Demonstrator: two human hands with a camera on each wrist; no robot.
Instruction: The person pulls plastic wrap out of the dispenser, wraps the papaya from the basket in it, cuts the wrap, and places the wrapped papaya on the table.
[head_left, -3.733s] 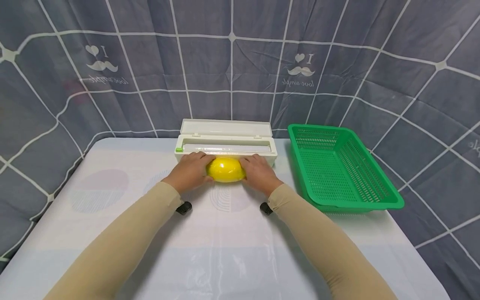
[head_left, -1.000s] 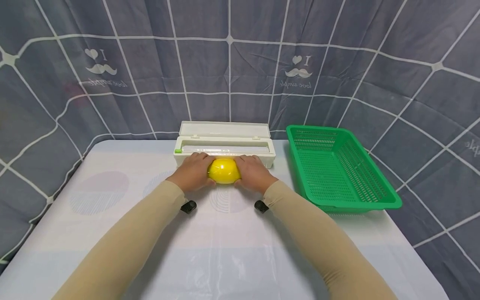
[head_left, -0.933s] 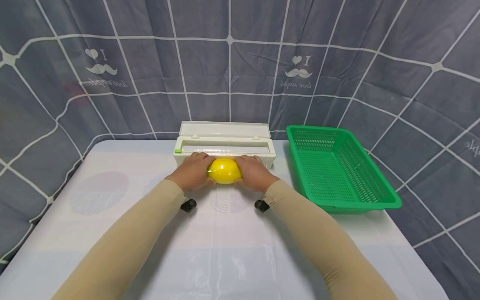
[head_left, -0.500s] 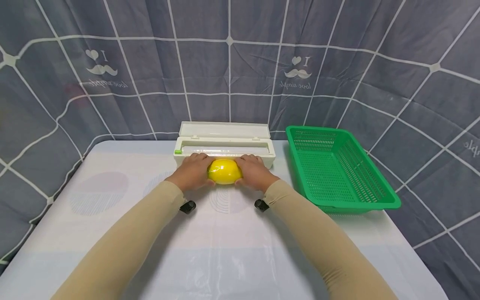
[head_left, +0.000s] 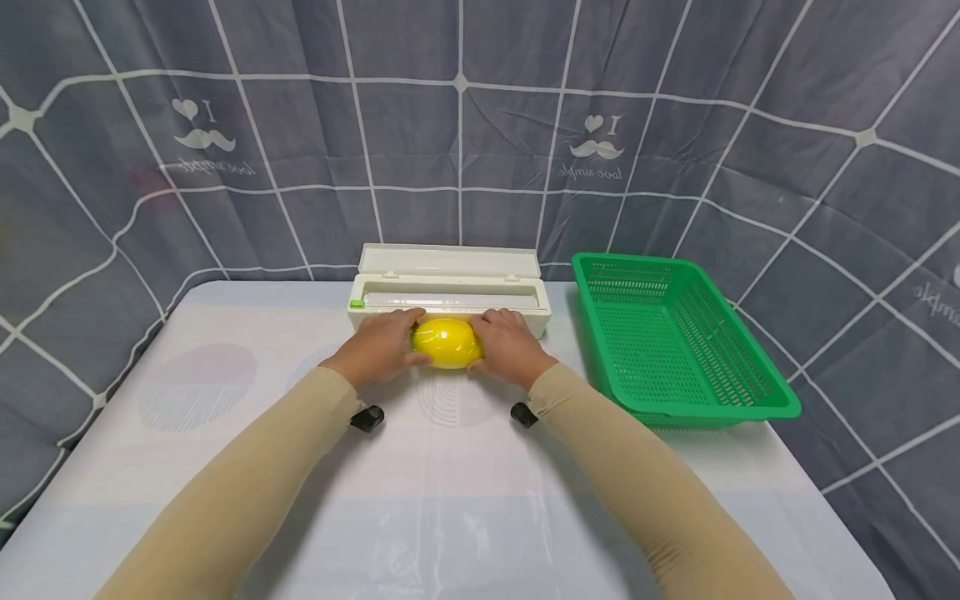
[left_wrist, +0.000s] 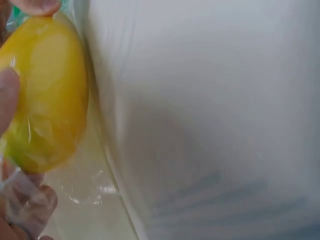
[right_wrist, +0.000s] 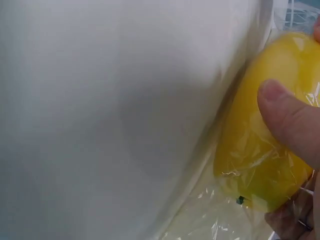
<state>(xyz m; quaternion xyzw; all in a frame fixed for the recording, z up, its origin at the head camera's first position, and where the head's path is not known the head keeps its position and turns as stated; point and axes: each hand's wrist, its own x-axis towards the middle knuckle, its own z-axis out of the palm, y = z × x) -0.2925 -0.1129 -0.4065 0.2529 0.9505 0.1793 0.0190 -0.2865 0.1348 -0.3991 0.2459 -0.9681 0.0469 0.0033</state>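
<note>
The glossy yellow oval fruit (head_left: 447, 343) is found just in front of the long white plastic film dispenser (head_left: 542, 320), between the two hands; whether the pale, pattern-printed worktop (head_left: 480, 467) is touched beneath it cannot be told. The left end of the fruit is gripped by the left hand (head_left: 377, 347), the right end by the right hand (head_left: 512, 345); the thumbs are set on the near side and the fingers are curled round the far side. Thin clear plastic film (right_wrist: 215, 220) is seen creased over the fruit and slack beyond it; some fingers appear to be covered by it. The dispenser lid (head_left: 450, 260) is raised; a pale film roll (head_left: 450, 299) is exposed in the trough. A green slotted plastic basket (head_left: 705, 413) is stood to the right, apart from the hands.

The step in hand is judged to be the pressing of film round the fruit; even tension from both ends is advised, with creases smoothed outward by the thumbs; only light pressure is called for, as the slick surface may slip; covered fingers are best freed one at a time, so that the film is not dragged or torn; whether the film is joined to the roll cannot be confirmed, so any sideways pull should be kept gentle, lest the dispenser be shifted.
</note>
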